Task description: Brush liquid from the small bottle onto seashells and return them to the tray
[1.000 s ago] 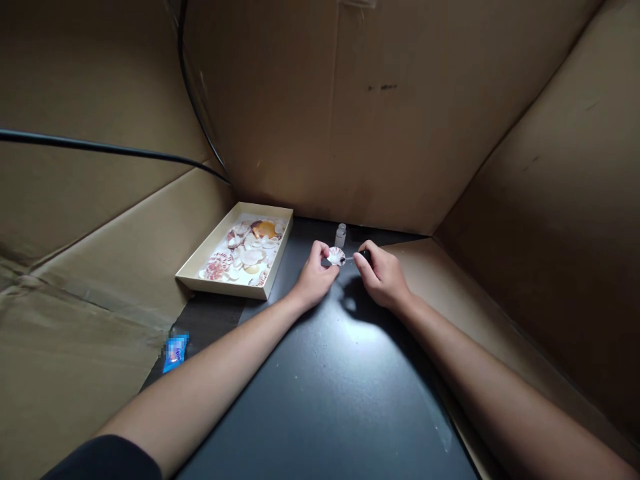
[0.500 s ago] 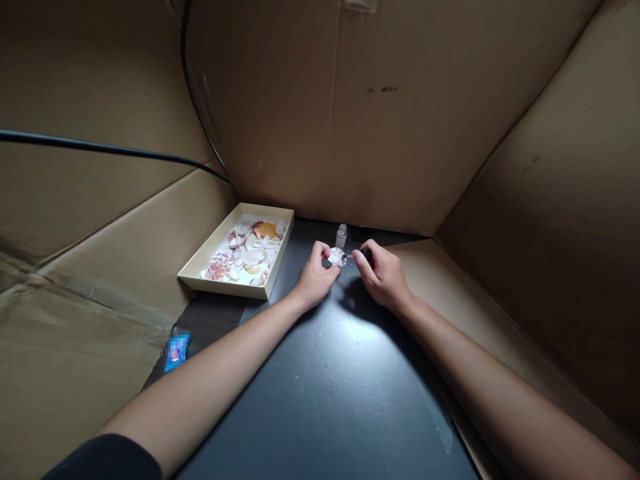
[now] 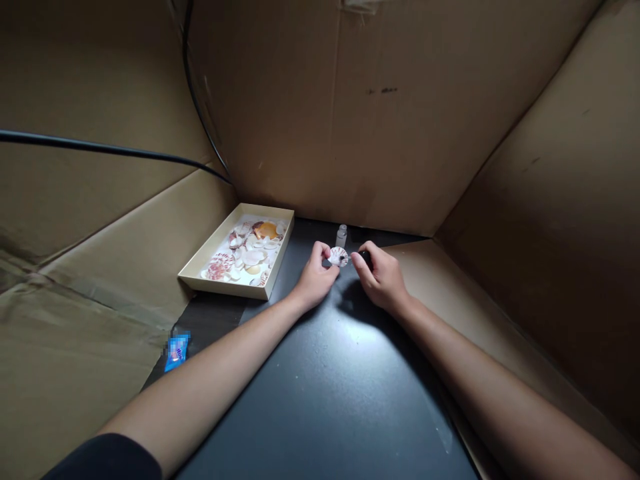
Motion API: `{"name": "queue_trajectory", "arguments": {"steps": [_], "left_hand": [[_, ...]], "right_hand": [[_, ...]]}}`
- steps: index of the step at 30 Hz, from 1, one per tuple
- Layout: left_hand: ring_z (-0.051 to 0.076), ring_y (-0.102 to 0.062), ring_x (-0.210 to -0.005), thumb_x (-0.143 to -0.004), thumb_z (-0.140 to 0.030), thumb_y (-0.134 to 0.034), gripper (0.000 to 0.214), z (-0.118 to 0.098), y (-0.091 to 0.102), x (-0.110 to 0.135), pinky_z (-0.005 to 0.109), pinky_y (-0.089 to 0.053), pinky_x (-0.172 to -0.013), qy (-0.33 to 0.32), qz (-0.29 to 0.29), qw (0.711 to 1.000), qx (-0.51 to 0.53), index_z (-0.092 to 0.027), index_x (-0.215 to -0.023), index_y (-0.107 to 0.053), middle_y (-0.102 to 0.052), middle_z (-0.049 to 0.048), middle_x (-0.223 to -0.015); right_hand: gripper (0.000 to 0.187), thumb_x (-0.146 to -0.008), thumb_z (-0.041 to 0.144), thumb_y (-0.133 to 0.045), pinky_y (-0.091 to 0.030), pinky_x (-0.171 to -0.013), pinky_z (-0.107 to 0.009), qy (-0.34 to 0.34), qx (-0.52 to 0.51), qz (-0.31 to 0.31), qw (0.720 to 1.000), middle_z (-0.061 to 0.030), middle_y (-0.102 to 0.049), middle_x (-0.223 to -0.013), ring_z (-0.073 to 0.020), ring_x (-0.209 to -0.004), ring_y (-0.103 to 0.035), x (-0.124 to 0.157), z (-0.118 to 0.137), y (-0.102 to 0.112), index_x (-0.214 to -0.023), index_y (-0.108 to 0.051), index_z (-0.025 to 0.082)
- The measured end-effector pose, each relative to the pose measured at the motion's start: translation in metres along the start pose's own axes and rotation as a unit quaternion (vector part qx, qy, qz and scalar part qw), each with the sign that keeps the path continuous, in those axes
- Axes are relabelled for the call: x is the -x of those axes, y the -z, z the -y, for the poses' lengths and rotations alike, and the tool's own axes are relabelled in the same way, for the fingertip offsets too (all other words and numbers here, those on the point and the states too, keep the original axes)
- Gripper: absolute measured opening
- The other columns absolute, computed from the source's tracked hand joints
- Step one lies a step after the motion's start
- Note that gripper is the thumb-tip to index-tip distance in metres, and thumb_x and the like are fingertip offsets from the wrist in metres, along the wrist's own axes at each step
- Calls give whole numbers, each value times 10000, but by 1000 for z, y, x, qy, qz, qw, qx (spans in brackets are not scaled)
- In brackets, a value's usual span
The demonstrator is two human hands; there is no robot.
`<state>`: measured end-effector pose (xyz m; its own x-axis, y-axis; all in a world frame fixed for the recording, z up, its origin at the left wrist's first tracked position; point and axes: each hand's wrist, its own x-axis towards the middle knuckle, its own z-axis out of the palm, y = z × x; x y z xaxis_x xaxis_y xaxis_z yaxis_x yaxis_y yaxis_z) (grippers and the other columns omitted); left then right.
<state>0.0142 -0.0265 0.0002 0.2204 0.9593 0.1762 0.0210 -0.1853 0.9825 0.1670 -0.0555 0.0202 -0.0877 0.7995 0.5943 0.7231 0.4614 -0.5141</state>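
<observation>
My left hand is closed at the fingertips on the rim of a seashell, a small white scallop-like one with dark reddish streaks. My right hand grips the black cap of a small applicator brush. From it a thin stem points left, and the dark tip lies over the shell's face; whether it touches cannot be made out. Just behind the shell stands a small uncapped clear bottle with whitish contents, its lower part partly hidden.
To the left sits a shallow cream box holding several seashells. A blue wrapped packet lies nearer, beside my left forearm. Cardboard walls enclose the dark tabletop. A black cable crosses the left side.
My right hand has shifted slightly left, bringing the brush tip further over the shell's face. The shell has tilted a little; the left hand stays nearly in place.
</observation>
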Motion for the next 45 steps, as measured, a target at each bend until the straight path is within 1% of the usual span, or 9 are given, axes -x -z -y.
{"name": "queue_trajectory", "arguments": {"steps": [11, 15, 20, 23, 28, 32, 37, 41, 45], "left_hand": [[17, -325, -476, -737, -133, -550, 272, 2, 0, -1, 142, -253, -456, 7, 3, 1000, 8, -220, -851, -319, -485, -66, -785], [18, -337, -489, -740, -160, -585, 286, 0, -1, -1, 136, -264, -468, 16, -3, 1000, 11, -218, -841, -323, -483, -68, -774], [19, -359, -513, -729, -167, -617, 311, -1, -2, -1, 132, -289, -495, 23, -10, 1000, 19, -218, -837, -330, -476, -69, -773], [16, -355, -510, -737, -146, -595, 302, 0, -1, -1, 134, -279, -491, 16, -3, 1000, 22, -218, -845, -323, -457, -71, -767], [8, -333, -501, -725, -84, -541, 288, 2, -1, -2, 148, -253, -472, -8, 7, 1000, 14, -213, -858, -320, -436, -71, -796], [9, -361, -521, -744, -93, -537, 274, 3, 0, -2, 152, -284, -497, -20, 8, 1000, 11, -210, -872, -324, -425, -70, -799], [-3, -364, -499, -759, -104, -544, 274, 2, 0, -1, 161, -256, -469, -11, 10, 1000, -2, -211, -901, -336, -433, -62, -847], [5, -385, -545, -767, -116, -562, 265, 2, -1, -1, 155, -301, -505, -24, 5, 1000, 8, -204, -902, -351, -411, -55, -843], [14, -401, -578, -771, -111, -554, 235, 1, -2, -2, 155, -318, -519, -26, -3, 1000, 9, -191, -907, -379, -410, -46, -851]], "right_hand": [[286, -928, 450, -434, -330, -571, -249, -8, 18, -11, 1000, 9, -538, -636, -132, -561, -468, 0, 3, -1, -773, -490, 217], [273, -922, 449, -450, -334, -569, -246, 3, 8, 17, 1000, 14, -535, -638, -128, -557, -458, 0, 2, -1, -791, -503, 215], [271, -928, 442, -439, -336, -577, -250, -7, -2, -9, 1000, 9, -547, -657, -131, -572, -465, 1, 0, -1, -794, -503, 215], [264, -929, 444, -442, -346, -585, -250, 10, -15, 22, 1000, 6, -559, -673, -134, -581, -475, 1, 0, -1, -808, -506, 218], [262, -929, 438, -444, -339, -591, -252, -14, -7, -1, 1000, 9, -548, -669, -134, -586, -472, 1, 0, -1, -799, -496, 216], [257, -923, 436, -456, -333, -580, -249, 2, -15, 22, 1000, 16, -530, -648, -131, -571, -456, 1, 1, -2, -797, -498, 217], [266, -927, 427, -450, -328, -580, -249, -14, -6, -7, 1000, 15, -526, -649, -130, -576, -454, 1, 1, -1, -775, -489, 213], [250, -919, 417, -467, -333, -579, -244, 11, -23, 20, 999, 19, -520, -640, -127, -571, -447, 1, 1, -2, -782, -501, 212], [285, -924, 429, -451, -326, -570, -243, -19, -28, -11, 999, 22, -504, -622, -120, -563, -436, 1, -1, -3, -747, -485, 208]]}}
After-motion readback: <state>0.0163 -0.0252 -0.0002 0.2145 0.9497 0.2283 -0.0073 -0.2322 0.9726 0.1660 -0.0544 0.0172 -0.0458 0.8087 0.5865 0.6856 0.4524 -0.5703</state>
